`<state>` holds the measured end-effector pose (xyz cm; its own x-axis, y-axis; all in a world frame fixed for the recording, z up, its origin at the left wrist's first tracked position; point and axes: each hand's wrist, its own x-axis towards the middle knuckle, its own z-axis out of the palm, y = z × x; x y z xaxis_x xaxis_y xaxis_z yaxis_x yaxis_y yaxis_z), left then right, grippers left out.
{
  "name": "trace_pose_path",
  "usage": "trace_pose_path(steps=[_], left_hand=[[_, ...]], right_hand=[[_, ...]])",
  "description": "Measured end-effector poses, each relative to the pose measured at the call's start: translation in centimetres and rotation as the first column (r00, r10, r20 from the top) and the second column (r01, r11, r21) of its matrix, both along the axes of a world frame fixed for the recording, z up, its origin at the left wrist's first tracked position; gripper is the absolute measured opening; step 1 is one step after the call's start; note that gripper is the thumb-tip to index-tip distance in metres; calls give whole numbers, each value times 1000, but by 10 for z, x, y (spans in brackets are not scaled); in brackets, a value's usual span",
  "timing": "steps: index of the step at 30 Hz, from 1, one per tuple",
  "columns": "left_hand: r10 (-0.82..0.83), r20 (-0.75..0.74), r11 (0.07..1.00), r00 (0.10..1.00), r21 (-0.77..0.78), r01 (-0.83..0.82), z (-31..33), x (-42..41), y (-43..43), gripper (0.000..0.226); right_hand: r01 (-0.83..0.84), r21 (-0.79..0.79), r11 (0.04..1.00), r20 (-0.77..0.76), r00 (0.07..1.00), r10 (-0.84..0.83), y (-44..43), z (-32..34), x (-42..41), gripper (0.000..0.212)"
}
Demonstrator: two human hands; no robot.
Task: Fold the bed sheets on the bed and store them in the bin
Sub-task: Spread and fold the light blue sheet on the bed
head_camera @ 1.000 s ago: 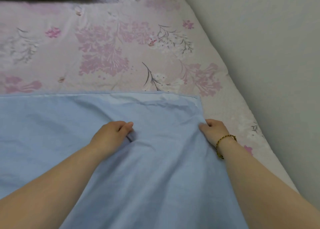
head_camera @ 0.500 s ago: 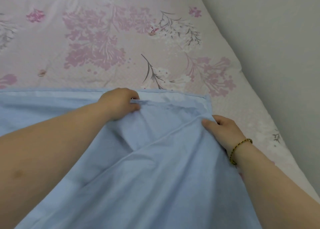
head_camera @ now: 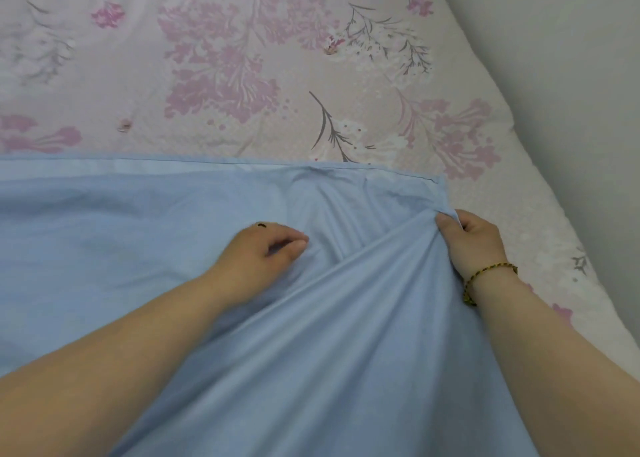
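Observation:
A light blue bed sheet (head_camera: 145, 235) lies spread over the near half of the bed, its hemmed far edge running straight across. My right hand (head_camera: 472, 240), with a beaded bracelet at the wrist, grips the sheet's right edge just below the far right corner, and taut folds run from it toward me. Near the sheet's middle rests my left hand (head_camera: 261, 254), its fingers loosely curled and nothing visibly held. No bin is in view.
The bed's cover (head_camera: 242, 75), pale pink with purple flowers, shows beyond the sheet and along its right side. A plain grey wall (head_camera: 571, 75) runs close along the bed's right edge.
My left hand let go of the far hem and drew back toward me onto the sheet. The hem now lies flat. My right hand keeps its grip on the right edge.

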<state>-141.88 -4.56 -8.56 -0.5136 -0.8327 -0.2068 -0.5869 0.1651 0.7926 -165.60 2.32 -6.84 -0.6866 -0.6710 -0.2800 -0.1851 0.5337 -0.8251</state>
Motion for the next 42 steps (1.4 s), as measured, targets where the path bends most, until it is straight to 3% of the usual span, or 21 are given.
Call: trace_pose_path(steps=[3,5,8,10,13,16,18,21,24,26,27,29,31,34,37,42], left_hand=[[-144,31,941,989,314,127,16,32,16,15],[-304,198,905,932,364,218,23,52,21,9],[-429,430,885,794,377,273,33,81,27,25],[-368,537,924,759,302,235,37,97,29,40],[76,471,996,879,9,-91,51,113,21,40],[379,354,903,855,-345,-257,73,100,-15,29],[414,371,851,831,-481,-210,82,79,-49,30],[396,470,831,789,-549,-91,77,52,-91,33],[312,645,857,698,-507,85,43,39,-115,36],[249,739,888,626,-433,158,18,32,-115,35],[239,744,901,624,-410,144,10,28,-113,33],[244,672,907,699,-412,80,0,15,-106,35],[181,560,902,809,-422,90,1,-8,-97,47],[-55,470,915,881,-330,233,9,-65,-76,55],[-234,523,873,820,-259,414,17,-123,-47,76],[-395,692,733,604,-159,661,24,-190,13,88]], right_hand=[[33,-33,999,15,999,-32,-2,15,6,26],[56,-60,997,14,998,-55,-3,24,7,26],[84,-82,993,-8,996,-85,-1,38,11,32],[92,-78,993,-17,995,-93,1,42,10,32],[79,-80,994,3,997,-79,1,37,11,23],[100,-81,992,-22,995,-102,-6,22,12,31],[127,-78,989,-52,990,-131,-12,10,10,36],[94,-45,995,-107,989,-99,-22,-5,1,25],[36,-10,999,-257,966,-37,-36,-23,-13,41],[25,33,999,-317,948,-13,-45,-29,-17,33],[17,87,996,-342,940,13,-49,-31,-19,28],[-20,219,975,-372,922,103,-53,-32,-22,37],[-79,202,976,-304,943,139,-51,-27,-23,45],[-58,29,998,-9,998,58,-22,-7,-24,52],[-95,13,995,161,983,92,30,3,-20,42],[-247,125,961,437,883,170,161,1,3,13]])
